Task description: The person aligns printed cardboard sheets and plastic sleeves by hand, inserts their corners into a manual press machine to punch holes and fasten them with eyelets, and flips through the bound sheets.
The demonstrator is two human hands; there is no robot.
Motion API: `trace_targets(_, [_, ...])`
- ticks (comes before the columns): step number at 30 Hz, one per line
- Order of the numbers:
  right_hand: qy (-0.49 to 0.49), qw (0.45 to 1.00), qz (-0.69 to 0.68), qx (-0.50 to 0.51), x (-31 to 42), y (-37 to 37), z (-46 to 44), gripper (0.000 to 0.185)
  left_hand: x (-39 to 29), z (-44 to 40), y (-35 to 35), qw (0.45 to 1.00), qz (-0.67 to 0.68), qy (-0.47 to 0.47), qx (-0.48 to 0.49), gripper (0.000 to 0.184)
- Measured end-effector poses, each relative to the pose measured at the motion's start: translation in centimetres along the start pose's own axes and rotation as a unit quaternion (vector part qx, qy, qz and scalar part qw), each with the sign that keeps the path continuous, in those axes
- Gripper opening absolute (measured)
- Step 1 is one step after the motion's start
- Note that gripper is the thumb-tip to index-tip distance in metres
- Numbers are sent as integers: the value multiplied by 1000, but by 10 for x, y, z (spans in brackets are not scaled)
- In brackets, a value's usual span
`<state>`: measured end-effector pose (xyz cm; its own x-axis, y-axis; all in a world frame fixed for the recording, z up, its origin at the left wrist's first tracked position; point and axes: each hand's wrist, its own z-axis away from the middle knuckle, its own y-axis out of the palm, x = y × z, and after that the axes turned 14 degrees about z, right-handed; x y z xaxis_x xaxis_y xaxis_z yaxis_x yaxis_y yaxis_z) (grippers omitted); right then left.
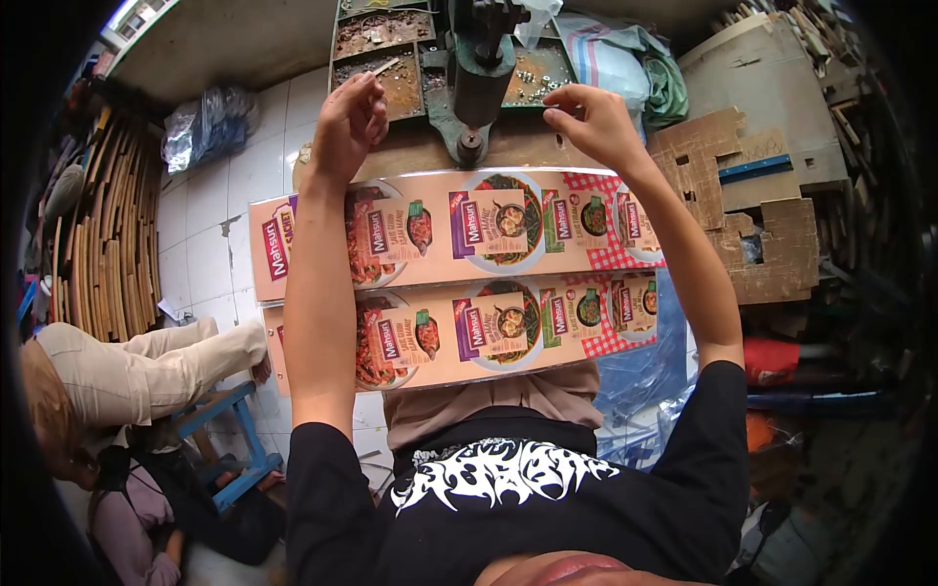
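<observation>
My left hand is raised by the left side of a dark metal press, its fingers curled. A thin pale stick juts from its fingertips over a compartmented metal tray. On the press's other side, my right hand is bent, with a small gap between thumb and forefinger and nothing visible there. Small metal rings lie in the tray near it. Below the press lie two long printed food banners, an upper one and a lower one, partly hidden by my left forearm.
Cut cardboard and a blue strip are at the right. A white sack sits behind my right hand. Stacked brown boards line the left side. Another person sits near a blue stool.
</observation>
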<state>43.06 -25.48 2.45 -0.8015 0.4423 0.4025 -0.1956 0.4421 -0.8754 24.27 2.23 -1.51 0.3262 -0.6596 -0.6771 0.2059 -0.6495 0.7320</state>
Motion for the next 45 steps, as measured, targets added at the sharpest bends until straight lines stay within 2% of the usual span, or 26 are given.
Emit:
trace_targets(5, [-6, 991, 114, -77, 1, 35, -61, 21, 0, -1, -2, 999, 35, 1, -11, 21])
trace_targets(8, [32, 960, 267, -78, 16, 44, -74, 21, -2, 2, -1, 999, 30, -14, -11, 23])
trace_targets(11, [52, 966, 251, -30, 20, 48, -80, 21, -1, 2, -1, 999, 39, -8, 5, 22])
trace_targets(13, [41, 963, 263, -40, 18, 50, -79, 20, 1, 2, 2, 999, 31, 4, 11, 22])
trace_targets(16, [-14, 971, 190, -145, 18, 48, -65, 17, 2, 4, 10, 1000, -10, -4, -3, 22])
trace_targets(17, [-24, 971, 190, -144, 19, 47, -58, 17, 3, 4, 12, 1000, -8, 4, -7, 22])
trace_targets(19, [-48, 991, -33, -120, 22, 48, -38, 12, 8, 5, 15, 999, -50, -13, -7, 22])
trace_targets(20, [-52, 991, -32, -118, 25, 50, -27, 12, 11, 5, 16, 998, -57, -14, 7, 22])
trace_targets(22, [-43, 977, -202, -47, 32, 53, -7, 12, 11, 6, 20, 997, -73, -10, 3, 23])
trace_targets(26, [-89, 981, -167, -42, 49, 56, 6, 19, 15, 8, 23, 994, -109, -8, 7, 24])
trace_targets(34, [-97, 978, -177, -56, 56, 63, 7, 14, 16, 11, 23, 990, -143, -9, 5, 24])
trace_targets(37, [-115, 978, -166, -54, 57, 56, 10, 15, 9, 13, 23, 993, -118, 23, 0, 23])
trace_targets(39, [-102, 986, -126, -38, 58, 40, 19, 19, 0, 15, 28, 979, -181, 90, -18, 22])
trace_targets(41, [-67, 991, -114, -19, 60, 20, 36, 21, -21, 31, 44, 970, -224, 91, 2, 22])
trace_targets(43, [-33, 995, -98, -7, 52, 1, 57, 24, -38, 58, 69, 907, -403, 118, 45, 22])
trace_targets(45, [21, 998, -50, -25, 35, -19, 86, 30, -58, 98, 90, 785, -598, 153, 48, 23])
